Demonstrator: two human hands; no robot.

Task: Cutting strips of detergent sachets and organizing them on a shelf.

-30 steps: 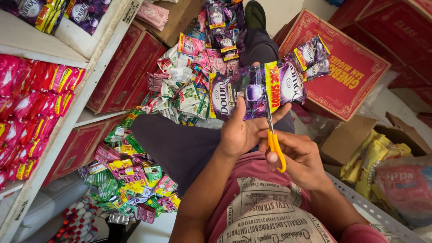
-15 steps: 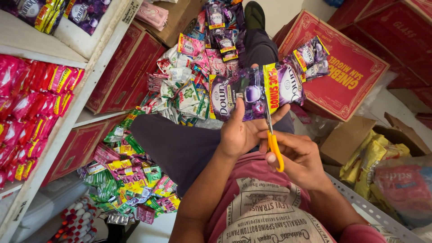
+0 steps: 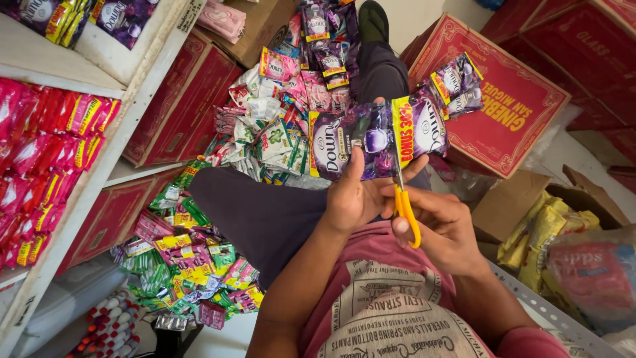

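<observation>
A strip of purple sachets (image 3: 377, 139) is held up over the lap by the left hand (image 3: 354, 199), the thumb pressed against its front and the fingers hidden behind it. Yellow-handled scissors (image 3: 405, 209) are gripped in the right hand (image 3: 447, 229), fingers closed through the loops, and the blades are raised to the strip's lower edge at the yellow band between two sachets.

The main risk is judged to be a cut that strays off the seam: if the blades are tilted or the strip is allowed to sag, a sachet could be slit and its contents spilled onto the dark trousers (image 3: 265, 212). The left thumb and fingertips lie close beside the blade line, so a nick could be caused if the strip slides in the grip. The free right end of the strip hangs unsupported and could drop once severed.

Both forearms are drawn in against the red shirt (image 3: 391, 318), wrists bent upward, the hands nearly touching. Loose sachets in pink, green and purple (image 3: 278, 126) are piled on the legs and the floor beyond; red cartons (image 3: 510, 113) stand to the right.
</observation>
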